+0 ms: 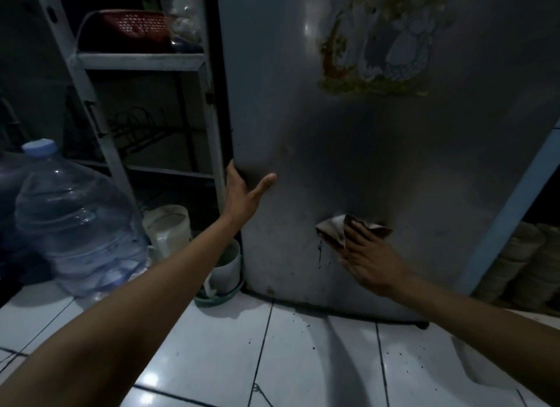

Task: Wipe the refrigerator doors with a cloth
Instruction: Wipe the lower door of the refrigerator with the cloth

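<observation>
The grey refrigerator door [378, 152] fills the upper right of the head view, with a worn sticker [381, 43] near its top. My right hand [368, 261] presses a crumpled brownish cloth [333, 229] flat against the door's lower part, fingers straight over the cloth. My left hand [242, 191] holds the door's left edge, fingers wrapped behind the edge and the thumb lying on the front face. Dark drip marks run down the door just below the cloth.
A white metal rack [145, 61] with a red basket [133, 28] stands left of the fridge. A large clear water jug [75, 218] sits on the floor at left, white containers [169, 228] beside it. White floor tiles [303, 361] lie below. Stacked round items [521, 261] sit at right.
</observation>
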